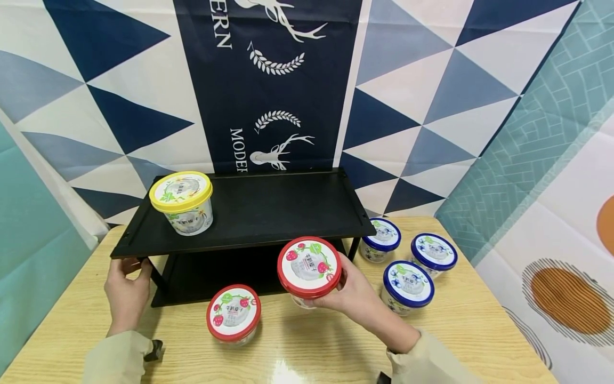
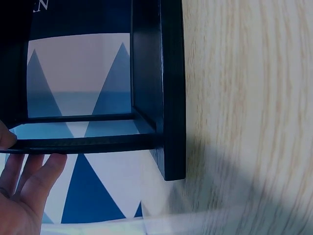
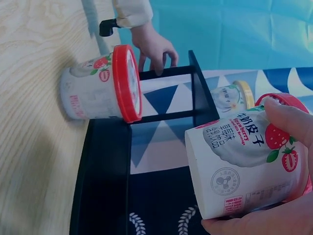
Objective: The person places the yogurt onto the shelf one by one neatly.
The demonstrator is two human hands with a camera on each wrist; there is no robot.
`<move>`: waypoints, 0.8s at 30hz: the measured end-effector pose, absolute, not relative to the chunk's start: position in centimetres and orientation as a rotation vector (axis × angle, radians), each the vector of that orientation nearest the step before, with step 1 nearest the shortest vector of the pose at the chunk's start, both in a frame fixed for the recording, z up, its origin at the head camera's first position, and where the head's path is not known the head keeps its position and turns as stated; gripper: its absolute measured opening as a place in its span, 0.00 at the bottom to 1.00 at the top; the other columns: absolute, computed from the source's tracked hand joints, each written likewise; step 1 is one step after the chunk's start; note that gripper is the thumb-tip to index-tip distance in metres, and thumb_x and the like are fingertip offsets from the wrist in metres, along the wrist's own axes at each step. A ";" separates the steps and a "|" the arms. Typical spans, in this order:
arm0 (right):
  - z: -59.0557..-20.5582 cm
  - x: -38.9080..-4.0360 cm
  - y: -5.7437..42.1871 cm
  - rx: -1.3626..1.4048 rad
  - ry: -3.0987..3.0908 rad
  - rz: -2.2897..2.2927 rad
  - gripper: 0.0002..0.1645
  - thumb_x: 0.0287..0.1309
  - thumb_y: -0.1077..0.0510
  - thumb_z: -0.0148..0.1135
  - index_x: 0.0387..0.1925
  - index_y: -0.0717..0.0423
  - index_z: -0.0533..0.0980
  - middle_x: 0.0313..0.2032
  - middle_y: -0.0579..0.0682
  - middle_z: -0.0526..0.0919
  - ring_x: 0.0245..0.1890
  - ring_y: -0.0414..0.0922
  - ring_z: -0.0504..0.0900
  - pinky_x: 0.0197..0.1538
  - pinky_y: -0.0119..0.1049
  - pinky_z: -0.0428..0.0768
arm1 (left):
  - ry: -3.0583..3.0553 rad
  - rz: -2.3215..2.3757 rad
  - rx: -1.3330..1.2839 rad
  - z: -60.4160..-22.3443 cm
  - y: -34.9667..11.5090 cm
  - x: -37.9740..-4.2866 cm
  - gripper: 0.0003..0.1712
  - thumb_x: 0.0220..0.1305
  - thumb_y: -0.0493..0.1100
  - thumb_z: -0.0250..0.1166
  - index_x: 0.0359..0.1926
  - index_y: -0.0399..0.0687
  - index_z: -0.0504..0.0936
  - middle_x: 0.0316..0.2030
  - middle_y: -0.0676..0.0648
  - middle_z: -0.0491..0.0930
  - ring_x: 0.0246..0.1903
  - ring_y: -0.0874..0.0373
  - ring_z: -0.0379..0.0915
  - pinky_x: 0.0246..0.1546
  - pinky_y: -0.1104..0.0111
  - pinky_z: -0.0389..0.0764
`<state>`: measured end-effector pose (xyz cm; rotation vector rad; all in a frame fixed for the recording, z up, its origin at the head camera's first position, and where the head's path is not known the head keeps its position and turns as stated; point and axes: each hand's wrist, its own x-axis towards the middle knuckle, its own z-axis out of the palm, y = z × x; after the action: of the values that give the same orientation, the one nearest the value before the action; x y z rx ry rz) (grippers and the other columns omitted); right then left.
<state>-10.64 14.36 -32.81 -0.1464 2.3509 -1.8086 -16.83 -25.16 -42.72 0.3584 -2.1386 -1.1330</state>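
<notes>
My right hand grips a red-lidded strawberry tub by its side, lifted in front of the black two-tier shelf. Seen from the right wrist, fingers and thumb wrap its white printed wall. At the shelf's left front, my left hand holds the thin upright post, thumb on one side and fingers on the other. A second red-lidded tub stands on the table between the hands, by the lower tier's front edge. On the top tier's left end sits a yellow-lidded tub.
Three blue-lidded tubs stand on the wooden table right of the shelf. A patterned cloth hangs close behind the shelf, and more cloth borders the table's left and right sides.
</notes>
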 end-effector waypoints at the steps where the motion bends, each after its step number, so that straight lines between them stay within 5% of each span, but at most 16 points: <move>1: -32.7 -10.7 14.3 -0.149 2.348 -1.809 0.53 0.36 0.59 0.78 0.65 0.49 0.60 0.60 0.50 0.71 0.59 0.48 0.70 0.58 0.43 0.75 | -2.139 -1.135 0.358 -42.7 -25.2 -16.8 0.18 0.62 0.36 0.57 0.54 0.44 0.72 0.32 0.74 0.64 0.33 0.86 0.62 0.32 0.85 0.65; 24: -30.2 -11.7 13.7 -0.226 2.362 -1.780 0.50 0.41 0.59 0.75 0.66 0.50 0.59 0.61 0.52 0.69 0.60 0.49 0.69 0.57 0.41 0.76 | -2.112 -1.147 0.346 -42.8 -25.2 -17.0 0.17 0.61 0.36 0.58 0.52 0.42 0.73 0.31 0.75 0.64 0.32 0.85 0.62 0.34 0.79 0.68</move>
<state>-11.67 13.69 -30.25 -0.2262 2.3618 -1.7804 -16.97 -25.24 -42.79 0.3463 -2.1123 -1.1475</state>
